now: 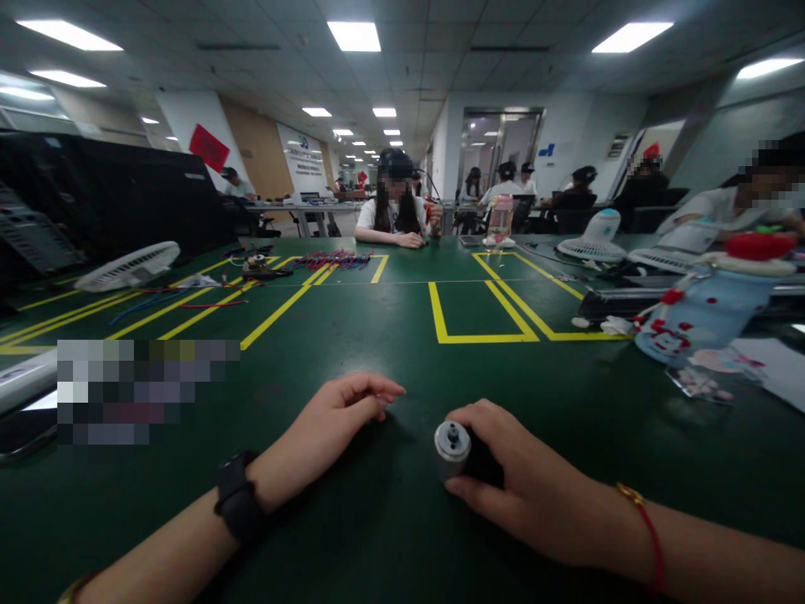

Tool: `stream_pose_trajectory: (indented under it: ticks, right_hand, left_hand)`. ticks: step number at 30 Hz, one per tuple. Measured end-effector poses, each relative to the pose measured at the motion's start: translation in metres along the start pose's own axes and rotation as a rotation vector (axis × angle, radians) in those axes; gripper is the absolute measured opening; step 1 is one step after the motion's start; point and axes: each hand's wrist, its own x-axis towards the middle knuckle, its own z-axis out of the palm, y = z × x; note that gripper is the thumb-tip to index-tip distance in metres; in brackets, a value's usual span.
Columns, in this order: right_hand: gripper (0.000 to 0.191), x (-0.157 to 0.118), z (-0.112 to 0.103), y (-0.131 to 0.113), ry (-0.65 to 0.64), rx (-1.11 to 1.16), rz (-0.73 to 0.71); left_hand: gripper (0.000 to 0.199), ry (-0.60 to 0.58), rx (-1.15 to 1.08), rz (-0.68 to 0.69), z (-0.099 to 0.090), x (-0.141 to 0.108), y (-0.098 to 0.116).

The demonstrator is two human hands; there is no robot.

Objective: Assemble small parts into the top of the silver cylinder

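Observation:
A small silver cylindrical motor [451, 449] stands upright on the green table, its round end with a short dark shaft facing up. My right hand [509, 470] is curved round its right side, thumb at the front and fingers at the back, gripping it. To the left of the motor, my left hand [343, 415] rests low over the table with its fingers loosely bent and apart, and I see nothing held in it. A gap of bare table lies between this hand and the motor.
Yellow tape [487, 339] marks boxes on the table [352, 335]. Red and blue wires [333, 261] lie at the back left, near a white fan [129, 267]. A blue bottle [704, 310] and small clear box [698, 382] stand right. A person [395, 205] sits opposite.

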Motion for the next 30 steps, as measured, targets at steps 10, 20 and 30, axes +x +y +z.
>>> stream_pose_trajectory:
  ticks: [10,20,30]
  right_hand:
    - [0.036,0.0,0.001,-0.001,-0.001,0.001,0.012]
    - [0.037,0.001,0.002,0.003,0.014,-0.005,-0.01]
    - [0.034,0.003,0.004,0.002,0.01,-0.025,-0.027]
  left_hand:
    - [0.031,0.035,-0.068,-0.052,0.005,-0.003,0.007]
    - [0.026,-0.04,0.053,0.08,0.008,-0.004,0.003]
    - [0.019,-0.108,0.214,0.344,0.027,-0.018,0.025]
